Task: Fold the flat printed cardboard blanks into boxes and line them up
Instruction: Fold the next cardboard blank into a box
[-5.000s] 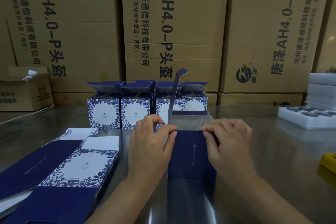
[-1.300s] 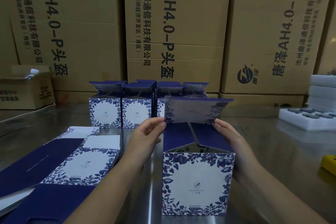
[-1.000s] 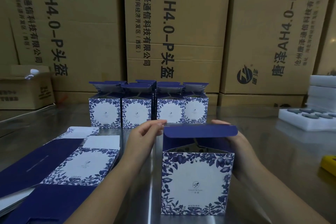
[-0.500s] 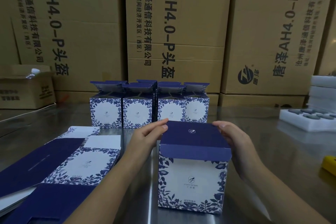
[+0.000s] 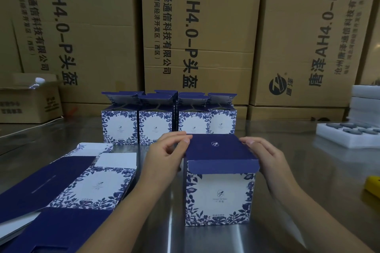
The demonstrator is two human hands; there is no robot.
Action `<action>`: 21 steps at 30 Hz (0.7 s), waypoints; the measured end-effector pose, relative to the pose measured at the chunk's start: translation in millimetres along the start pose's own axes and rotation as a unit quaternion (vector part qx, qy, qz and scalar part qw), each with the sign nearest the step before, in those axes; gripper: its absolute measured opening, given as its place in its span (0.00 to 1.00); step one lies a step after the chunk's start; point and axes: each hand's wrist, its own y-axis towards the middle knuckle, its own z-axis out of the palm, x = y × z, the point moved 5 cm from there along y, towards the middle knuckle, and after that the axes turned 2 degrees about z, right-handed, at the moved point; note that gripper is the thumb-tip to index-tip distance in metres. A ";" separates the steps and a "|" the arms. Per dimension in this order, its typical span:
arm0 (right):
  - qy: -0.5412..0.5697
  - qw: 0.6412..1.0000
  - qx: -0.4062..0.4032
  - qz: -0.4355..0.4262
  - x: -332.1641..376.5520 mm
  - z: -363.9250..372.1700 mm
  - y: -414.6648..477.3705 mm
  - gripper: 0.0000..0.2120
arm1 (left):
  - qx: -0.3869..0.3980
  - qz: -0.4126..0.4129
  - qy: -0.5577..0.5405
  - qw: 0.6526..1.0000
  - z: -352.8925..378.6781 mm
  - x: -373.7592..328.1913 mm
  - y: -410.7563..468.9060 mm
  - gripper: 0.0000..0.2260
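As left hand (image 5: 164, 156) pinches and right hand (image 5: 265, 158) presses navy lid (image 5: 218, 150), floral white cardboard box (image 5: 220, 197) looks light, crushable; grip sidewalls.

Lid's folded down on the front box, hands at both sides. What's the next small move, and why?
Probably lift the lid open. Its tuck flap hangs outside the front box's face, and the row of boxes behind all stand lids up. The left hand pinches its left edge; the right hand touches its right.
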 end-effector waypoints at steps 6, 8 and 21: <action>0.001 1.000 0.026 -0.004 1.0 4.3 -1.3 0.09 | 0.009 0.006 0.064 0.998 0.9 -2.3 -4.8 0.08; -0.022 0.999 0.034 -0.016 2.1 4.0 -2.5 0.10 | 0.022 0.015 0.084 0.996 4.2 -6.1 -6.8 0.11; -0.236 0.948 0.027 -0.213 20.3 14.6 -13.9 0.11 | 0.034 0.074 0.057 0.995 15.0 -14.2 -10.8 0.11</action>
